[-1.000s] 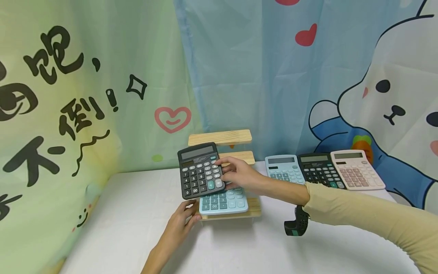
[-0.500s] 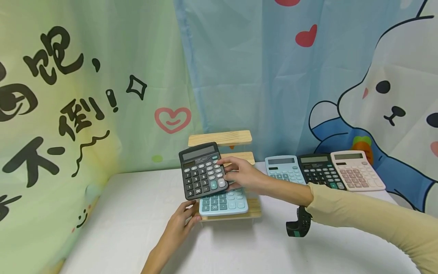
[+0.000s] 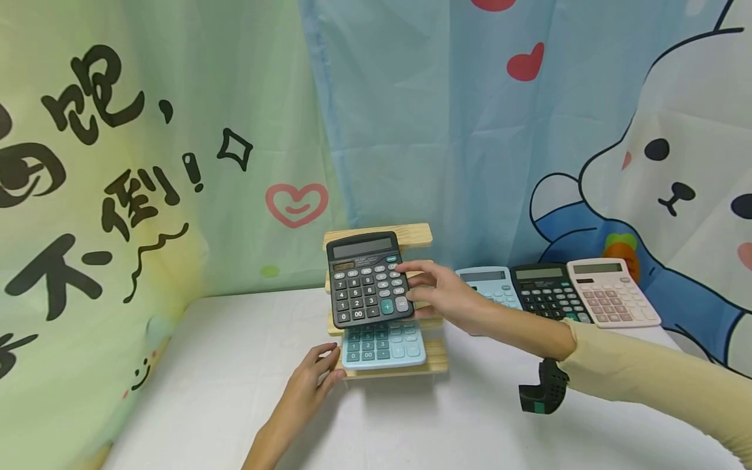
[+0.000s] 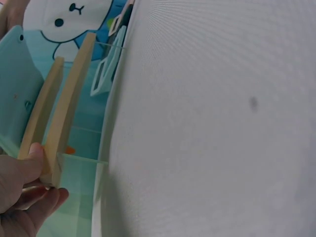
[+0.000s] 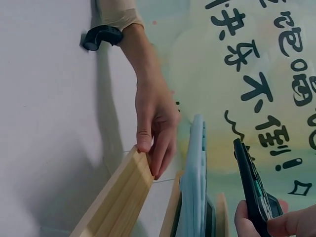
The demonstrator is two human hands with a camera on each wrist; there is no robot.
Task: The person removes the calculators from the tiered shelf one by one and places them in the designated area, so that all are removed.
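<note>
By its right edge, my right hand (image 3: 442, 295) grips a black calculator (image 3: 365, 287), its keys facing me, in front of the upper part of a tiered stand with wooden slats (image 3: 436, 358). Leaning on the lower part of that stand is a light blue calculator (image 3: 384, 344), its top covered by the black one. My left hand (image 3: 310, 380) pinches the left end of the lowest slat (image 4: 74, 98) between thumb and fingers. In the right wrist view, the black calculator (image 5: 253, 185) is held apart from the blue calculator (image 5: 193, 173).
At the right back, a light blue calculator (image 3: 490, 282), a black calculator (image 3: 549, 290) and a pink calculator (image 3: 613, 292) lie in a row. A printed curtain (image 3: 388, 130) hangs behind the white table (image 3: 235, 352). A black wrist device (image 3: 546, 390) hangs beneath my right forearm.
My right hand has carried the black calculator right and slightly up, turning it straighter, so it now covers more of the stand. My left hand has stayed on the slat.
</note>
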